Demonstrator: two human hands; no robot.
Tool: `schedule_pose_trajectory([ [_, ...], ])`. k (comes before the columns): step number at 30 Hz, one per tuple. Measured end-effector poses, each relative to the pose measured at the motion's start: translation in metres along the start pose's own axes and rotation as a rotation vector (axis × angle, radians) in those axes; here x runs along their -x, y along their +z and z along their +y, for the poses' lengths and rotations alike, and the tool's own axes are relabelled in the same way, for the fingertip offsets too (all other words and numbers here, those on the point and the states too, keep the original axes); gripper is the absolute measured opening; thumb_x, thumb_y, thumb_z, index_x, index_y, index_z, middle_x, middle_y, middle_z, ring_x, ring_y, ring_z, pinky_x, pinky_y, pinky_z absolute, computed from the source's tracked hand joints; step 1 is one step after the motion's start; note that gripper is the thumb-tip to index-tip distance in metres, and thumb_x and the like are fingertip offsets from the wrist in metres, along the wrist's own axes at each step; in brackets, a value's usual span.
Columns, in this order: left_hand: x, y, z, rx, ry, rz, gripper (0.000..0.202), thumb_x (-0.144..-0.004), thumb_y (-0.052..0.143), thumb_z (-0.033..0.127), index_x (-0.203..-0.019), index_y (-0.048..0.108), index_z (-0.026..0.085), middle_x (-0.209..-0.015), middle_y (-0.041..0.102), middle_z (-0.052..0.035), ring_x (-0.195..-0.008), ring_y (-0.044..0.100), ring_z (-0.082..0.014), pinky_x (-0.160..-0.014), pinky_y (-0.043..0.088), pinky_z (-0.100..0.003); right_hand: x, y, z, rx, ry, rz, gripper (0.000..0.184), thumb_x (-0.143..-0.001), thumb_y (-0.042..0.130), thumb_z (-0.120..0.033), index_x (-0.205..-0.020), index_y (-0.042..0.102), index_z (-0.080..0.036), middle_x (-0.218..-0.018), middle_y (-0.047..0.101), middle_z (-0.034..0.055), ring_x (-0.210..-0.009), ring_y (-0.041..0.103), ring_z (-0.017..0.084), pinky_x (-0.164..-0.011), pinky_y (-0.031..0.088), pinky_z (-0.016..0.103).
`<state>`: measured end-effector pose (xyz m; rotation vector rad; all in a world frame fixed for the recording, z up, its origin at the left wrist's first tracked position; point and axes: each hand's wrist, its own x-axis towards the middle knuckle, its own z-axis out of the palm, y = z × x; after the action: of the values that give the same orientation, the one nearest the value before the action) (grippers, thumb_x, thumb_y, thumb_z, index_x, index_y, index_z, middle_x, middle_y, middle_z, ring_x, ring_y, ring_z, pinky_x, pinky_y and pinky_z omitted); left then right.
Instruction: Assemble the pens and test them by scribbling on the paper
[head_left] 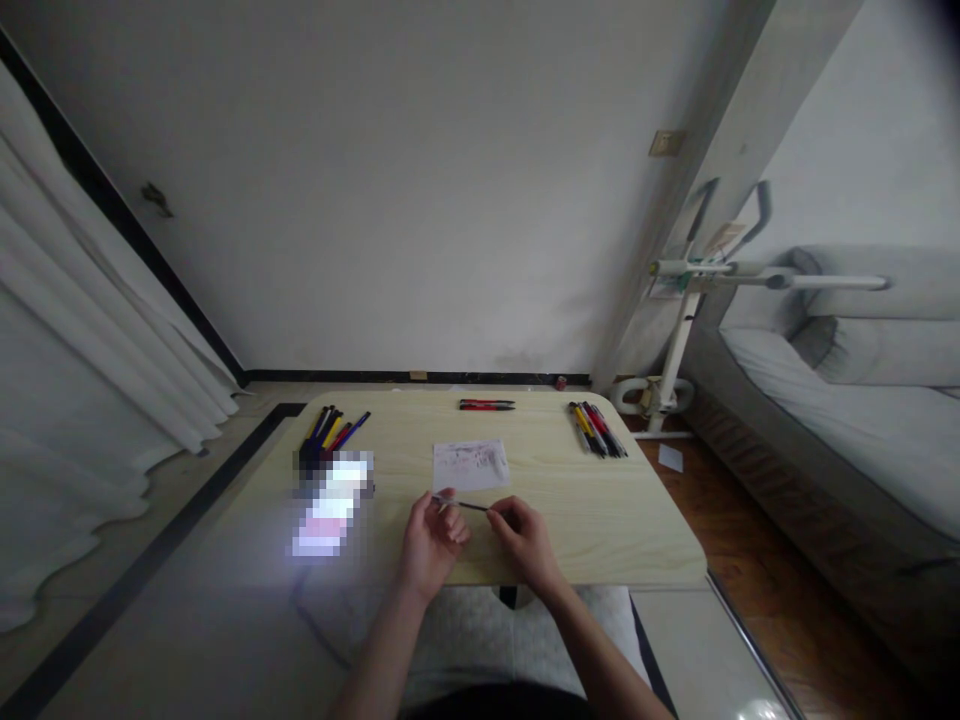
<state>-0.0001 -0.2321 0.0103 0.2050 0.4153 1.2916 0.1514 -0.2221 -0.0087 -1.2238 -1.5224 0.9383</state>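
My left hand (433, 538) and my right hand (523, 537) are both closed on the two ends of a thin dark pen (469, 506), held level just above the near part of a light wooden table (600, 520). A small sheet of paper (471, 465) with scribbles lies just beyond the hands. Farther back lie two red pens (487, 405). A bunch of several pens (598, 428) lies at the back right and another bunch (330, 432) at the back left.
A blurred bright patch (331, 503) sits on the table's left part. White curtains (82, 380) hang at the left. A white exercise machine (686, 320) and a grey sofa (847, 400) stand at the right. A cushion (465, 630) lies under the table's near edge.
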Motion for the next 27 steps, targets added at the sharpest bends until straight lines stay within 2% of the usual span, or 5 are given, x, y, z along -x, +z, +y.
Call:
schedule_pose_trajectory([
  [8,0.003,0.003,0.001,0.006,0.009,0.003,0.032,-0.081,0.042,0.038,-0.085,0.059,0.011,-0.053,0.040,0.0021,-0.047,0.039,-0.0093,-0.046,0.032,-0.023,0.001,0.001,0.002,-0.045,0.003,0.012,0.016,-0.074,0.054,-0.030,-0.077,0.060,-0.016,-0.067,0.061,0.0029,-0.059,0.053,0.014,-0.055,0.041,0.024],
  [16,0.003,0.002,0.002,0.015,0.001,0.024,0.029,-0.081,0.043,0.035,-0.086,0.059,0.011,-0.053,0.041,0.0017,-0.046,0.038,-0.0093,-0.046,0.033,-0.023,0.000,-0.001,-0.007,-0.026,0.013,0.007,0.014,-0.074,0.054,-0.028,-0.074,0.060,-0.015,-0.063,0.059,0.0010,-0.057,0.051,0.013,-0.054,0.039,0.022],
  [27,0.002,0.002,0.001,0.022,-0.015,0.044,0.029,-0.080,0.044,0.036,-0.083,0.059,0.011,-0.051,0.040,0.0024,-0.045,0.038,-0.0089,-0.046,0.033,-0.023,0.001,-0.002,-0.008,-0.002,0.006,-0.003,0.026,-0.079,0.047,-0.034,-0.065,0.057,-0.015,-0.055,0.053,-0.0012,-0.052,0.047,0.011,-0.050,0.035,0.021],
])
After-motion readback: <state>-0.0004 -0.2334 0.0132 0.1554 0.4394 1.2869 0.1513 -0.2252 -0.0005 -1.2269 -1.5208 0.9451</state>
